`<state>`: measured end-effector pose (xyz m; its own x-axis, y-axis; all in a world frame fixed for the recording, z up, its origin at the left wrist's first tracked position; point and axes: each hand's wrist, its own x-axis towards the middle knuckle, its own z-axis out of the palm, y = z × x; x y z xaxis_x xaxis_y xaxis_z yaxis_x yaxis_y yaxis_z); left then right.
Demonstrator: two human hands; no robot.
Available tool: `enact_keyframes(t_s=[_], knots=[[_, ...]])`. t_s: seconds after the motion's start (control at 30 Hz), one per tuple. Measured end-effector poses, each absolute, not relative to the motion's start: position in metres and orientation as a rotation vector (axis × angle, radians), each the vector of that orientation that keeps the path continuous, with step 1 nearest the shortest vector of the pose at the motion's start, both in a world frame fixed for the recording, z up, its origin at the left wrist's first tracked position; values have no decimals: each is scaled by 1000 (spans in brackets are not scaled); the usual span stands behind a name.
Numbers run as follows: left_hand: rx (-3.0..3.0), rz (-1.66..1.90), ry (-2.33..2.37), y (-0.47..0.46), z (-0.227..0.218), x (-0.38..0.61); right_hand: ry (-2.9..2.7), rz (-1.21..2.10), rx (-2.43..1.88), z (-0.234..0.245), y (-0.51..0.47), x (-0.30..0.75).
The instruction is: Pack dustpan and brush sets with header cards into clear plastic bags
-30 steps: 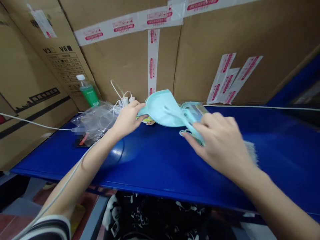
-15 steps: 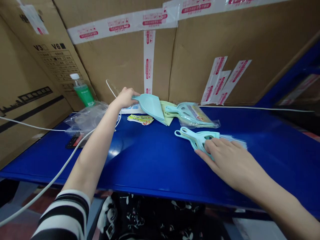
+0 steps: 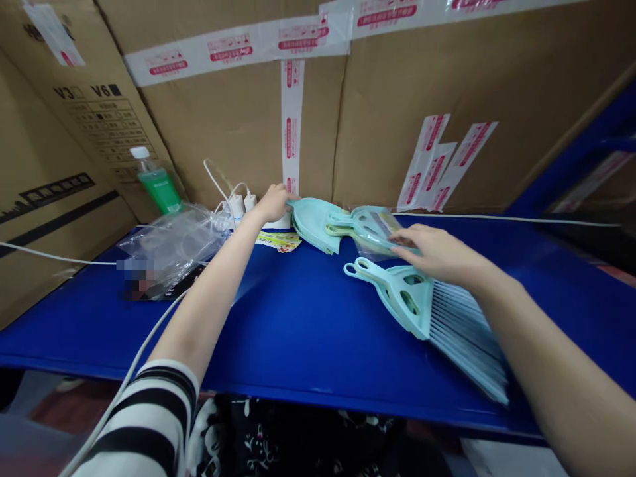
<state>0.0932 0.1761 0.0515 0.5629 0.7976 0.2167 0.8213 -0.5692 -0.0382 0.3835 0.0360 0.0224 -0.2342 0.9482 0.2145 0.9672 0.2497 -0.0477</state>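
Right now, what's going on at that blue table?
A person's left hand is at the handle of a light-blue dustpan near the back of the blue table. The right hand has its fingers at a bagged brush; whether it grips is unclear. Nearer the front lie unbagged brushes.

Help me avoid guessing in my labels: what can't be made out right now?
All in the head view:
Left hand: hides whether its fingers grip the handle of the dustpan.
Right hand: its fingers cover one end of the bagged set; touch or grip unclear.
Bottle: base behind the crumpled plastic bag.
Yellow-green card: print too small and blurred.
Striped sleeve: cut off by the bottom edge.
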Motion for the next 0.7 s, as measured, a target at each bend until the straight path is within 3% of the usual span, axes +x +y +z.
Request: enact_keyframes(t_s=[0.37, 0.7], knots=[[-2569, -411, -1376, 154, 34, 132, -2281, -260, -1722, 15, 36, 386], [-2758, -177, -1055, 121, 28, 192, -2233, -423, -1491, 21, 25, 388]])
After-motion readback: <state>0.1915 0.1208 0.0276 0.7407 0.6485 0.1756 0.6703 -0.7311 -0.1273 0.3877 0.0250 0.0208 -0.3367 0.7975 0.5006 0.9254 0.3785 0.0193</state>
